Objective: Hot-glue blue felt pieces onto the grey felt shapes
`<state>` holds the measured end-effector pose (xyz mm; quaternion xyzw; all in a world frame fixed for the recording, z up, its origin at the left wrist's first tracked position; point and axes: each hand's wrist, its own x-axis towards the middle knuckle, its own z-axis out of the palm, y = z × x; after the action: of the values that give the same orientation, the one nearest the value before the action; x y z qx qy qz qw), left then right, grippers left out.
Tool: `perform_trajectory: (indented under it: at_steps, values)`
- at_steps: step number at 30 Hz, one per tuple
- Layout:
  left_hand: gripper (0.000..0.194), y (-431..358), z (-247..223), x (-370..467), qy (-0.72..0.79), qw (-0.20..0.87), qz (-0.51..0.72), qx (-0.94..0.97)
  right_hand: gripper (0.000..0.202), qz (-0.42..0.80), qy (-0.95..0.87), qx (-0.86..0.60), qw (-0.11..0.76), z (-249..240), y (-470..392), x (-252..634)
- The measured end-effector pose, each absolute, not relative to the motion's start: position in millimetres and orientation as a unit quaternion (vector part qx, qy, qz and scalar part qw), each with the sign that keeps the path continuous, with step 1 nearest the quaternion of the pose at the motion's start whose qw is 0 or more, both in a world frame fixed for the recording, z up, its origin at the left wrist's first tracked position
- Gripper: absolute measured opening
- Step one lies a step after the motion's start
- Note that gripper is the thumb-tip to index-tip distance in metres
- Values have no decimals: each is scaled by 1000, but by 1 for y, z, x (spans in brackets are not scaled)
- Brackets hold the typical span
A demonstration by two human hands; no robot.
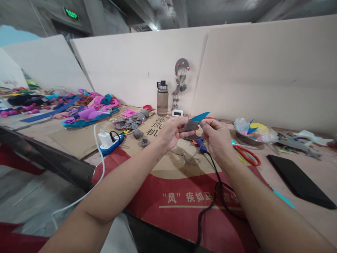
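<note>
My left hand (172, 133) holds a pointed blue felt piece (200, 116) with a grey, striped lower part, raised above the cardboard. The fingers of my right hand (216, 136) are pinched together at the piece's right edge. What lies between those fingertips is too small to make out. Below the hands lies a blue glue gun (202, 146) with an orange part, partly hidden by my right hand. Loose grey yarn (185, 158) lies on the printed cardboard (168, 172). Small balls of grey yarn (137, 133) sit left of my left hand.
A bottle (162, 100) stands at the back near a small white clock (177, 113). Red-handled scissors (249, 156), a black phone (300, 181) and a metal bowl (252, 140) lie right. A blue power strip (112, 144) and colourful felt scraps (92, 110) are left. A black cable (201, 214) crosses the front edge.
</note>
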<state>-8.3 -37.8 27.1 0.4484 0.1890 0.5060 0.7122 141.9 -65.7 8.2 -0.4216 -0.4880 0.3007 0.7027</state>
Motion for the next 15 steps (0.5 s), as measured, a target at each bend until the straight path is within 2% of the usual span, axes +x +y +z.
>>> perform_trajectory:
  at_steps: [15]
  values:
    - [9, -32, 27, -7, 223, 709, 492, 453, 18, 312, -527, -397, 684, 9, -68, 140]
